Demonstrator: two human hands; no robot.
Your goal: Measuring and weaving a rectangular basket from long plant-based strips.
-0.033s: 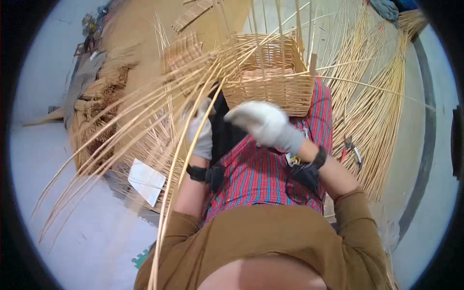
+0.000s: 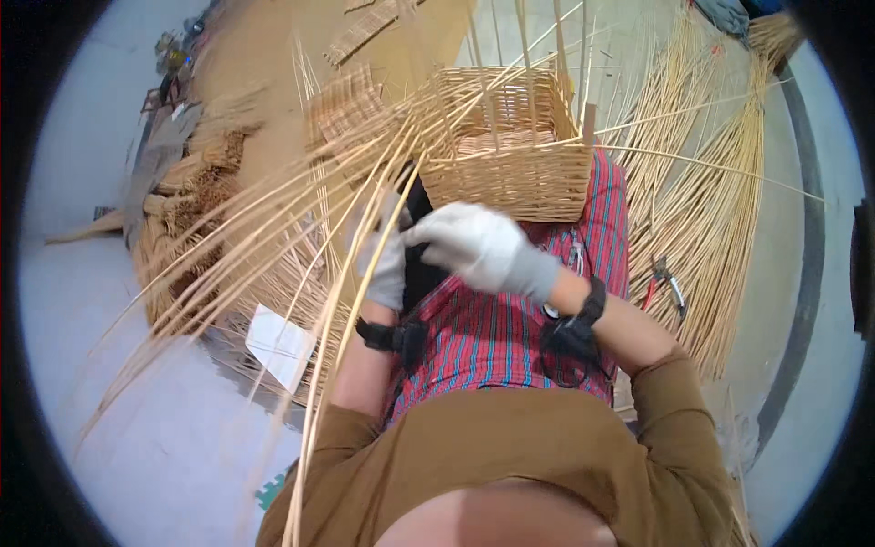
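A woven wicker basket (image 2: 510, 182) rests tilted on my lap, with upright stakes rising from its rim. Many long willow rods (image 2: 264, 223) fan out from its left corner toward the lower left, some bending down past my left arm. My left hand (image 2: 385, 260), in a pale work glove, is behind these rods; its fingers are blurred and partly covered. My right hand (image 2: 478, 246), also gloved, is just below the basket's front wall. Its fingers reach left toward the left hand, bent and apart, with nothing visible in them.
Loose willow rods (image 2: 720, 219) lie on the floor at right, with red-handled cutters (image 2: 665, 283) beside my leg. Bundled rods (image 2: 182, 196) are stacked at left, near a white sheet (image 2: 278, 346). Woven panels (image 2: 351, 114) lie beyond the basket.
My right hand has moved slightly left, closer to the left hand. The left hand has shifted a little right and down, and the fanned rods have swung slightly.
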